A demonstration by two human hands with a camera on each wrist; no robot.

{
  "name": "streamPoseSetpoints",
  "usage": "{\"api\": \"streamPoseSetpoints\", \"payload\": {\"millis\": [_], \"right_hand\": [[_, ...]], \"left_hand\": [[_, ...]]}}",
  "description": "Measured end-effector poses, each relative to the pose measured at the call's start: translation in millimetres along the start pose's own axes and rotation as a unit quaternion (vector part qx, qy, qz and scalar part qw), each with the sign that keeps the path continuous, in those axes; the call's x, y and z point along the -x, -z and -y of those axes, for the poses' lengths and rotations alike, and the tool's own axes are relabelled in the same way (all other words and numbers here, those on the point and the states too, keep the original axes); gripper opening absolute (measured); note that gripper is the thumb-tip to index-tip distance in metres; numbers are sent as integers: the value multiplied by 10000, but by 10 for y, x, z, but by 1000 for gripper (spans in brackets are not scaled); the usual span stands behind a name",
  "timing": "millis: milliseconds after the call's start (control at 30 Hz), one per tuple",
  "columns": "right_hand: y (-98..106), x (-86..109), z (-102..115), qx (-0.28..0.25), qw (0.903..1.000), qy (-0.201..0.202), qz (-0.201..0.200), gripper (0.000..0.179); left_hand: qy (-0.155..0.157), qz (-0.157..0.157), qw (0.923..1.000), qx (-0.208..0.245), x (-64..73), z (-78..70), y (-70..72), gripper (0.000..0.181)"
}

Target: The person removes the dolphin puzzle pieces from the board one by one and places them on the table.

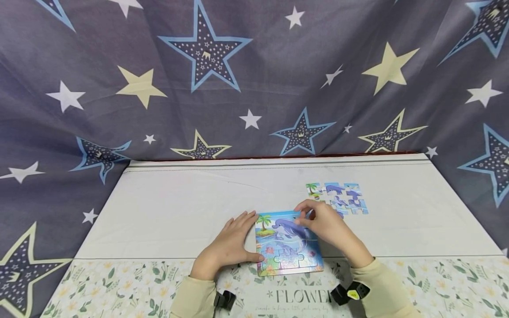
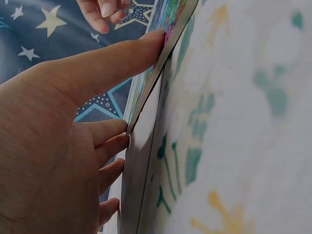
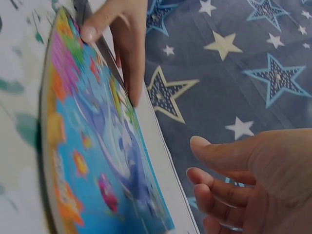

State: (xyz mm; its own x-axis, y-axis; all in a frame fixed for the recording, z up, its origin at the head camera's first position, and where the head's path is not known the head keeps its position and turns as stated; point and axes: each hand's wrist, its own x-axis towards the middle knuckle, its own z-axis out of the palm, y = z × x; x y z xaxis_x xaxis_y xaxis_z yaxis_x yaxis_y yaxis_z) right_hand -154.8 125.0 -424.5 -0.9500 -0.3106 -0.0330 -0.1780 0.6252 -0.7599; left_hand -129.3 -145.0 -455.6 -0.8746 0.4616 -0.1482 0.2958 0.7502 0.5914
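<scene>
A square dolphin jigsaw board (image 1: pixel 288 240) lies in front of me, with piece outlines showing across its lower part. My left hand (image 1: pixel 232 243) is spread along its left side, thumb on the lower left edge and index finger at the upper left corner. In the left wrist view, the thumb (image 2: pixel 117 61) presses on the picture face. Over the board's upper right corner is my right hand (image 1: pixel 322 219), its fingers loosely bent. From the right wrist, this hand's thumb and index fingertips (image 3: pixel 195 174) stand apart with nothing visible between them.
Several loose jigsaw pieces (image 1: pixel 353 198) with dolphin and palm pictures lie behind and right of the board, partly covered by the right hand. A white cloth (image 1: pixel 191 198) covers the far table, a floral cloth (image 1: pixel 131 287) the near part. A star-patterned curtain (image 1: pixel 254 79) hangs behind.
</scene>
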Motion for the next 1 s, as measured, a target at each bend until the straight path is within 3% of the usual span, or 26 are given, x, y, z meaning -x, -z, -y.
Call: {"api": "streamPoseSetpoints", "payload": {"millis": [500,1000], "right_hand": [[-272,57,164,-127,9964,550,633,19],[-486,108,219,223,9886,877,1206,22]], "left_hand": [[-45,87,9999,106,-5,42,8,107],[-118,122,9997,161,4,68,18,108]]}}
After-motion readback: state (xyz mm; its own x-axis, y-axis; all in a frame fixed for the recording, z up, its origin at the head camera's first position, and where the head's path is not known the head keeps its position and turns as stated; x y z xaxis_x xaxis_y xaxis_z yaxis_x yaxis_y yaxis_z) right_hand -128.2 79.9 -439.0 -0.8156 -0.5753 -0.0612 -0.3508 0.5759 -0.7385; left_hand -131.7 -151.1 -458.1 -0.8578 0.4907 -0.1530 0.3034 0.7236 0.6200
